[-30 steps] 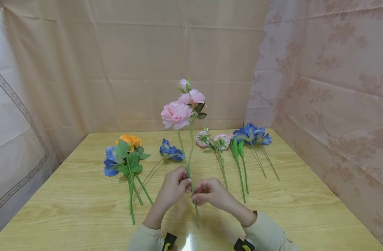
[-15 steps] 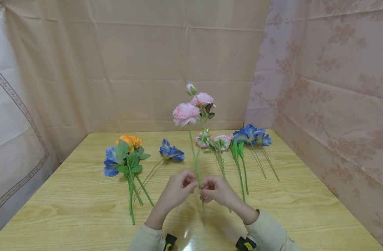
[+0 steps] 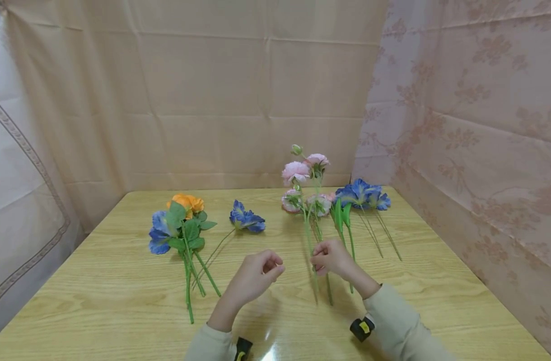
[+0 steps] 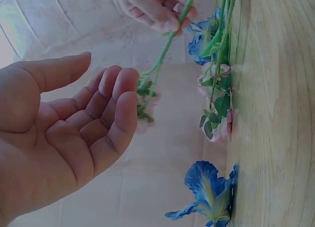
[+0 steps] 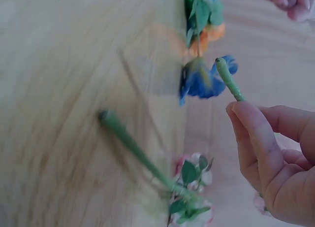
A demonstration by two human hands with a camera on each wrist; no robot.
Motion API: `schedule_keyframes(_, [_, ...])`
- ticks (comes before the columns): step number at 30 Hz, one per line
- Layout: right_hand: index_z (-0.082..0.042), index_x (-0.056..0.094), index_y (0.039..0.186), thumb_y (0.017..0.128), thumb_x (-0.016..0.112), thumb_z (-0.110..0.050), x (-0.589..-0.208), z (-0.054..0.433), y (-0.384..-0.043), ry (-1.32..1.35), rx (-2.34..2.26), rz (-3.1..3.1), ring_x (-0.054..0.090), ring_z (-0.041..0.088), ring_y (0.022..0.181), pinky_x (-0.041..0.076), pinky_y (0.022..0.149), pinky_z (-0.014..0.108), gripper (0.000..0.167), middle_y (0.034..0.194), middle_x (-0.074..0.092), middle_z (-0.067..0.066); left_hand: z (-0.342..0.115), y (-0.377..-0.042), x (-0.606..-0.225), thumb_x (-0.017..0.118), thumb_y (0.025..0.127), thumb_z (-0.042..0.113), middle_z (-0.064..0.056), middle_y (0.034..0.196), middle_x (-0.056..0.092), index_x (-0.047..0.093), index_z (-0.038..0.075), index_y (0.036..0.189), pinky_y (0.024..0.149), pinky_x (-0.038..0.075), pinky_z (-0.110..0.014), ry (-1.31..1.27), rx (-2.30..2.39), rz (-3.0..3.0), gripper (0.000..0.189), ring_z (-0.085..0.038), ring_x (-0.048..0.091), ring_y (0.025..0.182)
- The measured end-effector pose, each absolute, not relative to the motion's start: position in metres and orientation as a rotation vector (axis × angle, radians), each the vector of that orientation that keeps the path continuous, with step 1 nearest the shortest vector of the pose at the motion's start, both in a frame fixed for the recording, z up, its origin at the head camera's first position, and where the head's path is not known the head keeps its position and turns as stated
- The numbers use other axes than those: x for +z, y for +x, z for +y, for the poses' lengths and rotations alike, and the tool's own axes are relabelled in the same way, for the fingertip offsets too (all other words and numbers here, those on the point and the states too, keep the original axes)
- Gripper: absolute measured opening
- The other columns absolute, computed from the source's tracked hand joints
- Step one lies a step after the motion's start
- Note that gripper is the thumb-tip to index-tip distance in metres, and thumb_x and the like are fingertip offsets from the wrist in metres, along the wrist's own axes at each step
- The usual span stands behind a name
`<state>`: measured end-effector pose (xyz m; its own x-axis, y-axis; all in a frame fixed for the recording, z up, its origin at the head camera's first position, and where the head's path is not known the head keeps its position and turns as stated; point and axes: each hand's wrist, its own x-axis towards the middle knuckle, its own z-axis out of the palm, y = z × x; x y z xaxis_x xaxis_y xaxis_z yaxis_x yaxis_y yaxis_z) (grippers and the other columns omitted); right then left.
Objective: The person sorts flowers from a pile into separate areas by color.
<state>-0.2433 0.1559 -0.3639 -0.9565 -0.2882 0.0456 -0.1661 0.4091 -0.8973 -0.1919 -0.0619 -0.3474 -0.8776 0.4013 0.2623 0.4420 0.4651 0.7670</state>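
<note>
My right hand (image 3: 334,258) pinches the green stem of a pink artificial peony (image 3: 296,171), which stands upright with its blooms and a bud above the fingers. In the right wrist view the cut stem end (image 5: 227,78) sticks out past the fingertips. Behind the held stem lie pale pink flowers (image 3: 319,204) on the table. To the left, my left hand (image 3: 254,275) hovers over the table with nothing in it, its fingers loosely bent and the thumb apart, as the left wrist view shows. Nearest beyond it lies a single blue flower (image 3: 247,218).
Orange and blue flowers with green stems (image 3: 187,204) lie at the left of the wooden table (image 3: 122,291). Green leafy stems (image 3: 342,218) and blue flowers (image 3: 361,193) lie at the right. Beige curtains (image 3: 203,100) hang behind the table.
The right hand has carried the pink peony rightward and away from the body, over the pale pink flowers. The left hand has let go of the stem and stays near its former place.
</note>
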Motion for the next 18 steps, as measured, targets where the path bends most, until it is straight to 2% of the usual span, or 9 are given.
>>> schedule_keyframes(18, [0.005,0.055,0.066,0.077,0.06,0.011,-0.373,0.165,-0.262,-0.232,-1.419,2.643,0.057,0.014,0.047,0.051,0.049,0.029,0.013,0.057,0.055,0.009,-0.062,-0.192,-0.35,0.056,0.088,0.014,0.006,0.069,0.053,0.06,0.004,0.087,0.056,0.041,-0.023,-0.829,-1.328,-2.697,0.01,-0.008,0.047,0.063])
